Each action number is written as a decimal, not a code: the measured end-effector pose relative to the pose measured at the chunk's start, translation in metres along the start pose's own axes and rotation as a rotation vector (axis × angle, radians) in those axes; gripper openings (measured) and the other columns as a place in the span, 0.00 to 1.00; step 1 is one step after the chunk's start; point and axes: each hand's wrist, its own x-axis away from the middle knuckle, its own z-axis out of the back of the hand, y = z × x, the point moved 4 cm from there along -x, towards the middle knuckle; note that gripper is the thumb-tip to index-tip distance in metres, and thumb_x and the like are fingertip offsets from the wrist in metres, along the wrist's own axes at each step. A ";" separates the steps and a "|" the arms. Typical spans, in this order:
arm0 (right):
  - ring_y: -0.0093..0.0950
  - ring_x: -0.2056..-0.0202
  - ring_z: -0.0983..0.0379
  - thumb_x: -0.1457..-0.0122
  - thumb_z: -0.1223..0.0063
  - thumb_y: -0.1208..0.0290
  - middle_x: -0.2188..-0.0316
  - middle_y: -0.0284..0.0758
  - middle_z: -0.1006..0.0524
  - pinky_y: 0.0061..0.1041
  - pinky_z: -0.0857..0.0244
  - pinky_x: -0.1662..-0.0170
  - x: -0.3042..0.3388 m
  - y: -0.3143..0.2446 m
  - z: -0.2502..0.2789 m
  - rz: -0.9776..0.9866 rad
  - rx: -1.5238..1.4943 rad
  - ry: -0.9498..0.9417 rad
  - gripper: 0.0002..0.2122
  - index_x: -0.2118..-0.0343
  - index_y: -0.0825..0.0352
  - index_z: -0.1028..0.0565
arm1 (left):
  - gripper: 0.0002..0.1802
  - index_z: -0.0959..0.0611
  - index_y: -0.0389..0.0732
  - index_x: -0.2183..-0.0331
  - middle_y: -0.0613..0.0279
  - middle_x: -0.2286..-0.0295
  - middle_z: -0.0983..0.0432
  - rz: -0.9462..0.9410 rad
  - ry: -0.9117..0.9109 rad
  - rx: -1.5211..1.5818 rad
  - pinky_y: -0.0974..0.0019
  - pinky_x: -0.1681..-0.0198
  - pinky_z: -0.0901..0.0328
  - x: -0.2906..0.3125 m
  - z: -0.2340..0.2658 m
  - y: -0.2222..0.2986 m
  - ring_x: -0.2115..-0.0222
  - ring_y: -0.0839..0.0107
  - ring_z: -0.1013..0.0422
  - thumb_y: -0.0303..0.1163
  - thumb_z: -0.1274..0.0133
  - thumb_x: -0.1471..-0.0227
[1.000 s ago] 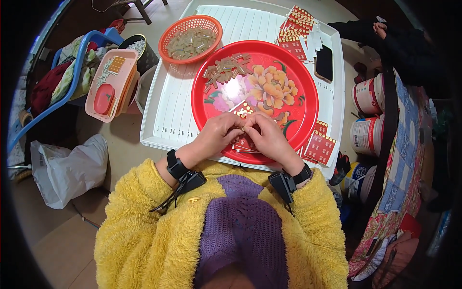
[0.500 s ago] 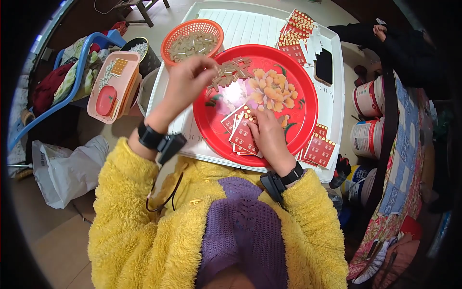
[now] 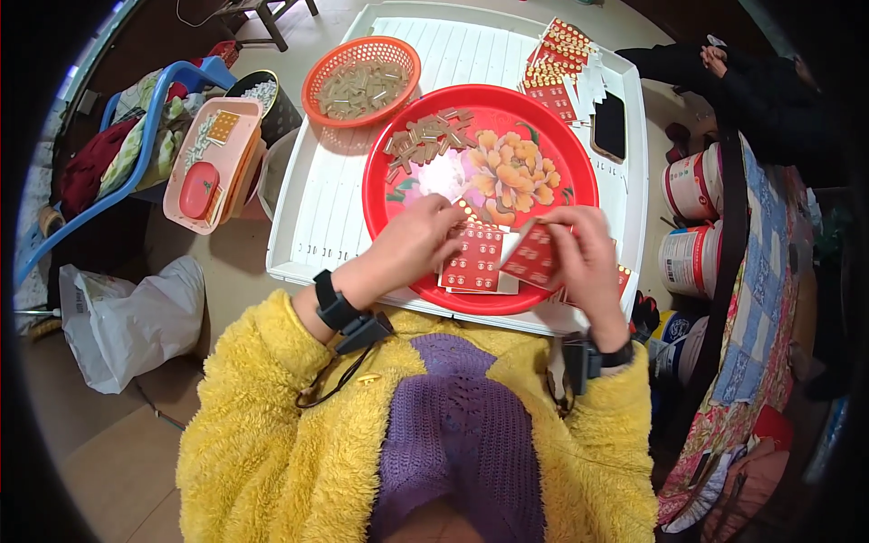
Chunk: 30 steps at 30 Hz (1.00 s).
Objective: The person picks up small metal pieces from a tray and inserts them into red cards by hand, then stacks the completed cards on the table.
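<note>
A large round red tray (image 3: 385, 204) with painted flowers lies before me. A small stack of red cards (image 3: 472, 261) with pale round marks rests near its front edge, gold studs showing at the top. My left hand (image 3: 418, 242) is at the left side of this stack, its fingers curled together; whether they pinch anything is hidden. To the right of the stack, my right hand (image 3: 587, 258) grips a tilted red card (image 3: 532, 256) between thumb and fingers. Short brown tube-like pieces (image 3: 425, 140) lie heaped at the tray's far left.
An orange mesh basket (image 3: 317, 101) of similar pieces stands behind the tray on a white table (image 3: 312, 195). More studded red cards (image 3: 552, 72) and a dark phone (image 3: 608, 127) are at the far right. Plastic tubs (image 3: 199, 136) stand left; a person in dark clothing (image 3: 760, 100) sits right.
My left hand has come down from beside the brown pieces to the card stack. My right hand has moved right, lifting one card off to the side.
</note>
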 end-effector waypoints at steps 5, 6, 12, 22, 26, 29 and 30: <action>0.37 0.59 0.30 0.43 0.49 0.78 0.64 0.40 0.26 0.29 0.37 0.54 0.028 0.045 0.061 -0.109 0.236 -0.193 0.05 0.64 0.69 0.26 | 0.15 0.24 0.34 0.66 0.48 0.68 0.31 0.123 -0.041 -0.081 0.57 0.62 0.34 0.008 -0.011 0.011 0.63 0.51 0.31 0.30 0.39 0.56; 0.38 0.59 0.30 0.43 0.48 0.78 0.64 0.40 0.26 0.30 0.38 0.54 0.034 0.054 0.062 -0.150 0.309 -0.257 0.05 0.64 0.69 0.26 | 0.15 0.24 0.34 0.66 0.48 0.69 0.31 0.138 -0.034 -0.081 0.56 0.62 0.34 0.008 -0.011 0.010 0.64 0.51 0.31 0.30 0.39 0.56; 0.40 0.58 0.30 0.46 0.46 0.78 0.62 0.41 0.26 0.34 0.38 0.54 0.037 0.034 0.015 -0.023 0.317 -0.077 0.08 0.62 0.68 0.25 | 0.13 0.24 0.35 0.67 0.50 0.70 0.31 0.053 0.024 -0.140 0.55 0.65 0.34 0.004 -0.017 0.010 0.66 0.52 0.30 0.28 0.39 0.57; 0.34 0.61 0.27 0.45 0.44 0.77 0.65 0.37 0.24 0.28 0.34 0.56 0.021 0.012 -0.061 0.029 -0.108 -0.132 0.10 0.59 0.67 0.23 | 0.10 0.21 0.35 0.65 0.58 0.70 0.22 0.408 0.052 0.595 0.67 0.64 0.32 0.008 -0.020 -0.001 0.69 0.68 0.26 0.25 0.40 0.51; 0.35 0.63 0.27 0.45 0.43 0.76 0.67 0.39 0.24 0.29 0.33 0.58 0.019 0.013 -0.059 -0.218 -0.422 -0.178 0.09 0.61 0.66 0.22 | 0.07 0.18 0.35 0.65 0.63 0.69 0.22 0.399 0.087 0.664 0.72 0.63 0.32 0.009 -0.014 0.003 0.66 0.76 0.27 0.22 0.41 0.49; 0.34 0.63 0.26 0.45 0.43 0.75 0.67 0.39 0.24 0.28 0.33 0.58 0.018 0.011 -0.053 -0.209 -0.398 -0.189 0.08 0.62 0.67 0.22 | 0.07 0.17 0.35 0.65 0.64 0.68 0.22 0.367 0.091 0.617 0.74 0.62 0.33 0.008 -0.011 0.006 0.65 0.78 0.28 0.21 0.42 0.49; 0.33 0.63 0.26 0.45 0.42 0.75 0.67 0.39 0.24 0.27 0.33 0.58 0.017 0.010 -0.052 -0.203 -0.386 -0.194 0.08 0.62 0.67 0.22 | 0.07 0.17 0.35 0.65 0.64 0.68 0.23 0.377 0.094 0.628 0.74 0.62 0.33 0.008 -0.010 0.007 0.66 0.77 0.28 0.21 0.42 0.49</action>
